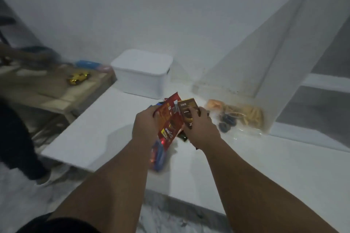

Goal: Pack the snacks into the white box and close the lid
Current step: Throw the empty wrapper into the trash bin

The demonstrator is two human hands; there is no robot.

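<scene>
— How far along are you?

— Barely begun, I judge. The white table (91,134) carries everything. The white box (142,81) stands at its far edge by the wall, and its lid (142,58) looks to be on. So I can't see inside, and it has to come off before anything goes in, then go back on at the end.

— And the snacks?

— A clear bag of snacks (244,117) lies flat on the table just beside my right hand, untouched. The others are bunched in my hands above the table, nearer to me than the box and well apart from it.

— Which hand has what?

— My left hand (144,126) curls its fingers round the red packet (170,117). A blue packet (158,155) shows below it, blurred; I think the same hand holds it, but I cannot tell. My right hand (200,128) grips the brown packet (186,109), which overlaps the red one.
</scene>
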